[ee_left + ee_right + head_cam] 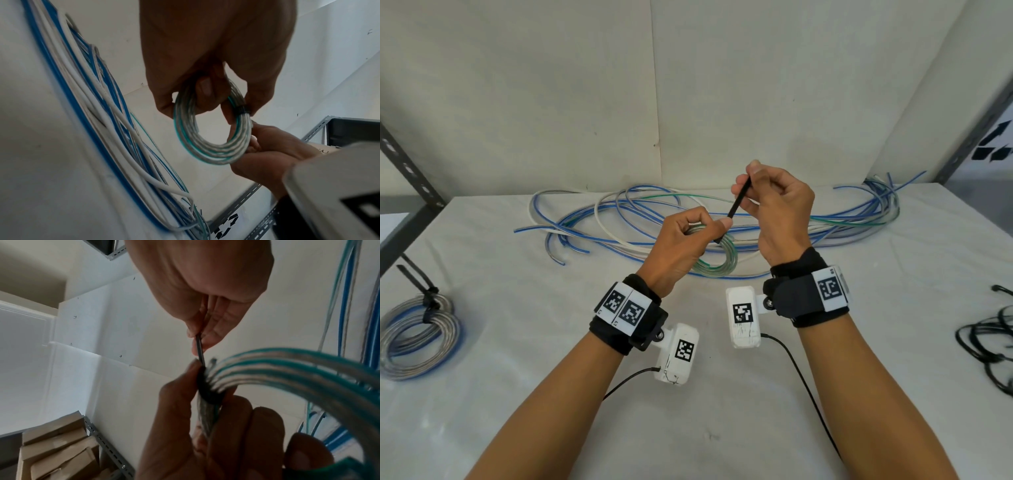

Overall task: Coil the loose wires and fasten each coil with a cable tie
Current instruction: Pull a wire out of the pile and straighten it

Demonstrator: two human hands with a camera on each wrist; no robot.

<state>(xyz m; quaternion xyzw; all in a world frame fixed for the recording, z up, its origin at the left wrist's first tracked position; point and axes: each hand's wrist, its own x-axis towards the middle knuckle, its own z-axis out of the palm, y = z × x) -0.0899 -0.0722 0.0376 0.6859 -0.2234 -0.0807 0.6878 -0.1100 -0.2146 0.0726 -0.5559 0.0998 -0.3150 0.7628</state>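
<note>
Left hand (681, 245) curled in a closed grip, right hand (774, 205) pinching higher, both raised.

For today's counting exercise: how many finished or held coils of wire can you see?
2: a blue-and-clear coil tied with black ties at the table's left edge, and a green-and-clear coil gripped by the left hand.

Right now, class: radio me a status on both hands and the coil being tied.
Left hand grips green-striped coil. Right hand pinches black cable tie tail, tie looped round coil. Nothing in the way.

The left hand (685, 240) hides much of the green-striped coil (719, 263).
</note>
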